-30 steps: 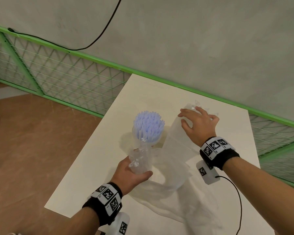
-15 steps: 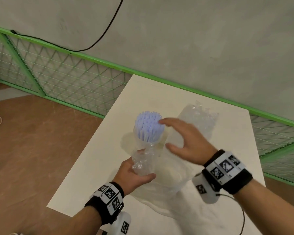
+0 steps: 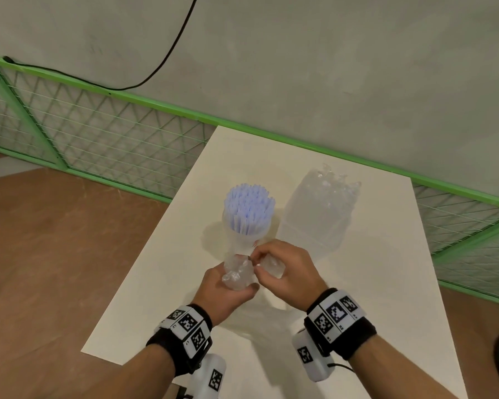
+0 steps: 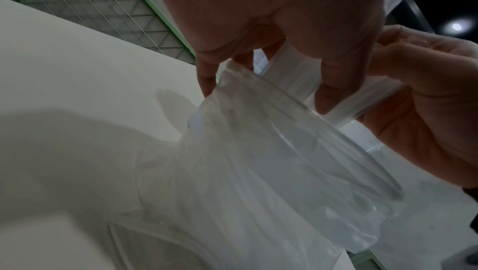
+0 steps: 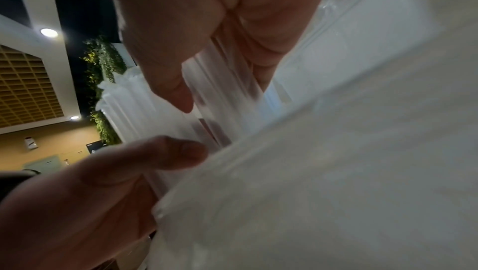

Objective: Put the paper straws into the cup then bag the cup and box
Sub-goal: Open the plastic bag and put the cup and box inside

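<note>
A clear cup (image 3: 241, 240) packed with pale blue paper straws (image 3: 249, 207) stands upright on the white table (image 3: 167, 254). Just in front of it my left hand (image 3: 228, 286) grips a bunched wad of the clear plastic bag (image 3: 238, 273). My right hand (image 3: 285, 269) pinches the same bag (image 5: 323, 182) right beside it, thumb and fingers curled. In the left wrist view my fingers (image 4: 336, 90) hold the film (image 4: 258, 162). A translucent boxy shape with a crinkled far end (image 3: 320, 208) lies right of the cup; I cannot tell whether it is the box.
The table's left edge (image 3: 144, 260) drops to a brown floor. A green wire fence (image 3: 104, 133) and a grey wall run behind the table. Loose bag film (image 3: 260, 321) lies between my wrists.
My right hand has left the far end of the bag and come back to the left hand, where it now pinches the bag. The left hand has kept its grip.
</note>
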Demonstrator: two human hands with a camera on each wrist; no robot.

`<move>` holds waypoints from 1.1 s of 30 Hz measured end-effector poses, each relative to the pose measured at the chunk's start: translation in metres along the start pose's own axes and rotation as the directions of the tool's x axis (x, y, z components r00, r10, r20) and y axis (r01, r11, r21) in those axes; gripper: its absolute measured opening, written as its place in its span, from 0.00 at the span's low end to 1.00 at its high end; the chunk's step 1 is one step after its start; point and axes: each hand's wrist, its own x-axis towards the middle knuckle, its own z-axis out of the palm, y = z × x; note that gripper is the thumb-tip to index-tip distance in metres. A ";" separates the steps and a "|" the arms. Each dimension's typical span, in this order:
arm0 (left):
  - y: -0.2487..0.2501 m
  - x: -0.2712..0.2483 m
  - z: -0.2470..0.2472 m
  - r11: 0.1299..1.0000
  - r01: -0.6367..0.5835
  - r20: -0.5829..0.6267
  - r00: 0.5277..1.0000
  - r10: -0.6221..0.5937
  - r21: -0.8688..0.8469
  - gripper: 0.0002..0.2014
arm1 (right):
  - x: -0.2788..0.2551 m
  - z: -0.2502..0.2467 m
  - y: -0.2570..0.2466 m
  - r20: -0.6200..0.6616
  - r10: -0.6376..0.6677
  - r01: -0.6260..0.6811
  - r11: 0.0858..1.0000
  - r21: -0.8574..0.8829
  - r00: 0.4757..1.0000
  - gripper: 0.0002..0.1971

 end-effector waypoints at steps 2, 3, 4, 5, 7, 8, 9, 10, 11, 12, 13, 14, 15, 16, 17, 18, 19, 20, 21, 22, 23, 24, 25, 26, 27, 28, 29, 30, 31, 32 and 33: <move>0.001 -0.001 0.001 1.000 0.003 0.006 1.000 -0.003 -0.016 0.12 | -0.002 0.006 0.000 -0.040 -0.003 0.003 1.000 -0.016 0.999 0.09; 0.001 -0.001 0.001 1.000 0.006 0.005 1.000 -0.006 -0.016 0.12 | -0.003 0.008 0.000 -0.056 0.004 -0.005 1.000 -0.017 0.998 0.09; 0.001 -0.001 0.000 1.000 0.008 0.000 1.000 -0.008 -0.013 0.11 | -0.003 0.010 0.000 -0.069 0.018 -0.019 1.000 -0.015 0.997 0.10; 0.002 -0.001 -0.001 1.000 0.013 -0.007 1.000 -0.013 -0.009 0.12 | -0.003 0.010 0.000 -0.077 0.034 -0.035 0.999 -0.012 0.996 0.10; 0.003 -0.001 -0.002 1.000 0.021 -0.024 0.999 -0.021 -0.010 0.12 | -0.005 0.010 -0.001 -0.076 0.057 -0.058 0.998 -0.001 0.995 0.09; 0.003 -0.001 -0.002 1.000 0.021 -0.034 0.999 -0.021 -0.017 0.12 | -0.007 0.010 -0.002 -0.072 0.059 -0.059 0.998 -0.001 0.996 0.08; 0.003 -0.001 -0.003 0.999 0.020 -0.045 0.999 -0.021 -0.026 0.12 | -0.009 0.009 -0.002 -0.070 0.053 -0.054 0.999 -0.008 0.996 0.07; 0.002 0.000 -0.004 0.999 0.019 -0.052 0.998 -0.020 -0.031 0.12 | -0.011 0.009 -0.003 -0.069 0.045 -0.047 0.999 -0.018 0.997 0.07; 0.002 0.000 -0.005 0.999 0.015 -0.054 0.998 -0.017 -0.031 0.12 | -0.014 0.009 -0.004 -0.069 0.038 -0.040 0.999 -0.027 0.997 0.07; 0.002 0.000 -0.005 1.000 0.007 -0.050 0.999 -0.009 -0.030 0.12 | -0.017 0.010 -0.006 -0.070 0.035 -0.037 0.999 -0.033 0.997 0.07; 0.003 0.000 -0.005 1.000 0.000 -0.040 0.999 -0.001 -0.029 0.11 | -0.019 0.011 -0.007 -0.074 0.036 -0.039 0.999 -0.035 0.997 0.08; 0.004 -0.001 -0.005 1.000 -0.003 -0.026 1.000 0.003 -0.031 0.10 | -0.021 0.012 -0.008 -0.081 0.043 -0.046 0.998 -0.031 0.996 0.09; 0.006 -0.001 -0.004 0.999 -0.004 -0.015 1.000 0.004 -0.036 0.09 | -0.023 0.013 -0.010 -0.089 0.055 -0.058 0.998 -0.022 0.994 0.10; 0.007 -0.002 -0.004 0.999 -0.002 -0.008 1.000 0.002 -0.044 0.09 | -0.024 0.015 -0.011 -0.098 0.072 -0.073 0.997 -0.010 0.993 0.12; 0.010 -0.003 -0.003 0.998 0.002 0.000 1.000 -0.002 -0.056 0.09 | -0.025 0.016 -0.011 -0.107 0.087 -0.087 0.996 -0.003 0.990 0.13; 0.011 -0.003 -0.002 0.997 0.005 0.009 1.000 -0.004 -0.072 0.10 | -0.026 0.017 -0.011 -0.117 0.091 -0.092 0.996 -0.010 0.989 0.13; 0.012 -0.003 -0.002 0.997 0.005 0.016 1.000 -0.004 -0.082 0.11 | -0.026 0.018 -0.011 -0.129 0.086 -0.091 0.995 -0.031 0.988 0.12; 0.012 -0.003 -0.003 0.997 0.002 0.022 1.000 0.000 -0.080 0.12 | -0.027 0.018 -0.010 -0.144 0.083 -0.091 0.995 -0.047 0.986 0.09; 0.013 -0.003 -0.003 0.997 0.000 0.024 1.000 0.002 -0.074 0.12 | -0.027 0.019 -0.010 -0.163 0.088 -0.097 0.994 -0.052 0.983 0.08; 0.013 -0.002 -0.003 0.997 0.001 0.025 1.000 0.001 -0.072 0.13 | -0.027 0.018 -0.009 -0.178 0.096 -0.106 0.993 -0.048 0.979 0.07; 0.013 -0.002 -0.004 0.997 0.006 0.029 1.000 -0.004 -0.075 0.13 | -0.027 0.018 -0.009 -0.184 0.104 -0.114 0.993 -0.042 0.977 0.06; 0.013 -0.001 -0.004 0.997 0.009 0.034 0.999 -0.007 -0.076 0.13 | -0.027 0.017 -0.009 -0.179 0.115 -0.123 0.992 -0.033 0.977 0.06; 0.013 0.000 -0.005 0.997 0.008 0.040 0.999 -0.005 -0.075 0.13 | -0.028 0.017 -0.010 -0.167 0.133 -0.138 0.990 -0.017 0.977 0.06; 0.012 0.001 -0.005 0.998 0.005 0.044 0.999 -0.002 -0.070 0.14 | -0.028 0.018 -0.011 -0.153 0.156 -0.157 0.988 0.003 0.976 0.06; 0.012 0.001 -0.005 0.998 0.004 0.046 0.999 -0.001 -0.063 0.14 | -0.028 0.018 -0.012 -0.140 0.180 -0.179 0.984 0.022 0.974 0.07; 0.012 0.002 -0.005 0.998 0.004 0.045 0.999 -0.002 -0.057 0.14 | -0.029 0.018 -0.012 -0.135 0.200 -0.196 0.980 0.036 0.970 0.07; 0.012 0.003 -0.004 0.999 0.003 0.047 0.999 0.000 -0.052 0.13 | -0.029 0.019 -0.012 -0.142 0.209 -0.206 0.978 0.041 0.967 0.06; 0.013 0.002 -0.004 0.999 -0.003 0.053 0.999 0.006 -0.050 0.12 | -0.029 0.021 -0.011 -0.158 0.210 -0.207 0.978 0.035 0.965 0.06; 0.013 0.002 -0.003 0.999 -0.008 0.058 0.998 0.011 -0.049 0.11 | -0.028 0.022 -0.011 -0.178 0.205 -0.205 0.979 0.017 0.963 0.07; 0.012 0.003 -0.002 0.999 -0.012 0.057 0.998 0.014 -0.046 0.10 | -0.027 0.023 -0.009 -0.194 0.195 -0.201 0.979 -0.012 0.961 0.07; 0.012 0.003 -0.001 0.999 -0.017 0.053 0.998 0.019 -0.038 0.09 | -0.026 0.024 -0.008 -0.201 0.178 -0.192 0.980 -0.051 0.963 0.07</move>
